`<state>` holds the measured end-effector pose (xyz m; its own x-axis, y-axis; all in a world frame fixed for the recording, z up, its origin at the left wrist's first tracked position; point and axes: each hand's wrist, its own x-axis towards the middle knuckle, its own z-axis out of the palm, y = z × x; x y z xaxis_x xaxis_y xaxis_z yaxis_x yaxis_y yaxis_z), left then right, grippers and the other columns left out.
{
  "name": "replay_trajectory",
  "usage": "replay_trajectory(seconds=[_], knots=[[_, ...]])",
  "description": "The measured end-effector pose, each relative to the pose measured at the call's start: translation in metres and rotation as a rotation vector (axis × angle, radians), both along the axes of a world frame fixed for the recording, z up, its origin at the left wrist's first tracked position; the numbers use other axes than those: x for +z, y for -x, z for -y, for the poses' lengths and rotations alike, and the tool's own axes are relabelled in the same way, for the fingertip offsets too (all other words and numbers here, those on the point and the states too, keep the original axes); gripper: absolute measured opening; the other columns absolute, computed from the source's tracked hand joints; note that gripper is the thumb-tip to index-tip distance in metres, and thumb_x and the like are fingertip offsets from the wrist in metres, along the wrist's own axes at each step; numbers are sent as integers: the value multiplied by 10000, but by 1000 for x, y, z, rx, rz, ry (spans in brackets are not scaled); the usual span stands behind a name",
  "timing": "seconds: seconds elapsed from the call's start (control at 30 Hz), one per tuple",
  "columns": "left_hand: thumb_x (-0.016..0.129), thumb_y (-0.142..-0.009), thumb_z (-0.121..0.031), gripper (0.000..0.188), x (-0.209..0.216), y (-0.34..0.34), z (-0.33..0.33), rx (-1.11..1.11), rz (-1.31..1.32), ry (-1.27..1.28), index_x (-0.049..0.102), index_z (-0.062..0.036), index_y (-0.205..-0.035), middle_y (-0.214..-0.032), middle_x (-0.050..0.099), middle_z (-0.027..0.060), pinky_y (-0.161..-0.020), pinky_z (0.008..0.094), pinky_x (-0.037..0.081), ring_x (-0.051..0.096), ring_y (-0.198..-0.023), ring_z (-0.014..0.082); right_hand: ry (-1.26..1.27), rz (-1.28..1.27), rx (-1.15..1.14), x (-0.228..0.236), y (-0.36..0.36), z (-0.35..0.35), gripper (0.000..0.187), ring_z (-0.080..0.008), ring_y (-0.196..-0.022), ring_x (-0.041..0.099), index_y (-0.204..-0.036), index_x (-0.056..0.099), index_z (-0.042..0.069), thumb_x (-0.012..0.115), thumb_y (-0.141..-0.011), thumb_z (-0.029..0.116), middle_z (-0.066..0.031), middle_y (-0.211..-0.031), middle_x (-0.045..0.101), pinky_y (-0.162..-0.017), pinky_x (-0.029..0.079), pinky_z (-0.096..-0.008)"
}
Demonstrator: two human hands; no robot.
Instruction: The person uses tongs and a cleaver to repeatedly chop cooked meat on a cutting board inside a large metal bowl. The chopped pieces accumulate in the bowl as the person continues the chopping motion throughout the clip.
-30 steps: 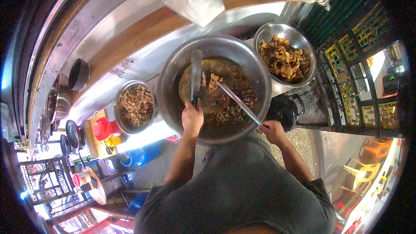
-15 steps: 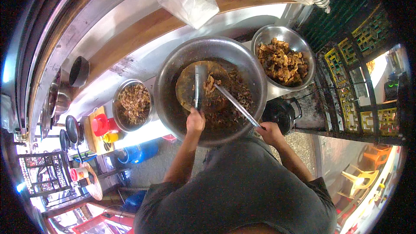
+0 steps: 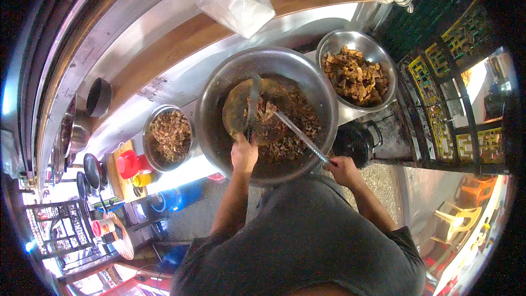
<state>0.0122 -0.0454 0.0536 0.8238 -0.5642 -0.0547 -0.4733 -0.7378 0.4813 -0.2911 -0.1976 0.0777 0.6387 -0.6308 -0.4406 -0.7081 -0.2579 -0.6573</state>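
A large metal basin (image 3: 213, 90) stands in front of me with a round chopping board (image 3: 234, 111) inside it. My left hand (image 3: 244, 155) is closed round the handle of a knife (image 3: 255, 96), its blade upright over the board beside browned meat (image 3: 267, 111). From the right, my right hand (image 3: 345, 171) grips long metal tongs (image 3: 301, 134), their tips at that meat. Chopped bits (image 3: 301, 111) lie in the basin around the board's right and near sides.
A steel bowl (image 3: 323, 49) of larger browned pieces (image 3: 356, 78) stands at the far right, above a black pot (image 3: 353, 145). To the left is a bowl of chopped meat (image 3: 169, 136), near red containers (image 3: 129, 163). A plastic bag (image 3: 241, 8) lies on the back ledge.
The knife blade has turned and shifted slightly right, closer to the meat. The tongs' tips have moved a little right and down with the meat.
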Motion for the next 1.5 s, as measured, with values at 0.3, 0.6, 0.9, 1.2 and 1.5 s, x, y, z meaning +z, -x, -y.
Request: replay_trajectory(seconds=[0.3,0.6,0.9,1.2,1.5], knots=[[561,-953,-363,421,-34,-16,-8,-192,-19,-215,470,32,-1065,-829,664,297,-703,542,554,673,-806,471,52,-115,-41,11,1,-15,311,-446,-859,647,-936,705,49,652,-901,353,-248,-878,671,-757,515,-492],[571,-953,-337,412,-50,-16,-6,-199,-84,-154,512,58,-1053,-906,657,329,-734,555,537,655,-868,489,82,-72,-62,15,-7,-22,268,-422,-769,641,-904,685,-14,676,-876,253,-261,-813,637,-677,484,-445],[522,-975,-391,429,-59,-5,-10,-80,-191,-159,478,28,-1059,-884,653,339,-752,568,527,644,-865,519,217,11,-38,15,-3,-13,261,-458,-823,619,-858,668,-21,662,-877,239,-267,-835,631,-689,484,-464],[561,-964,-347,394,-83,5,-16,-83,-103,-99,481,32,-1037,-846,660,314,-722,556,532,650,-804,502,264,6,93,-4,-6,-2,254,-461,-842,619,-838,631,17,630,-868,269,-226,-884,654,-756,502,-524],[585,-954,-328,377,-60,31,-7,24,-55,38,478,25,-1032,-810,659,315,-648,552,548,660,-724,489,279,35,132,-13,13,11,236,-442,-870,622,-850,652,39,632,-876,273,-217,-879,656,-770,496,-528]])
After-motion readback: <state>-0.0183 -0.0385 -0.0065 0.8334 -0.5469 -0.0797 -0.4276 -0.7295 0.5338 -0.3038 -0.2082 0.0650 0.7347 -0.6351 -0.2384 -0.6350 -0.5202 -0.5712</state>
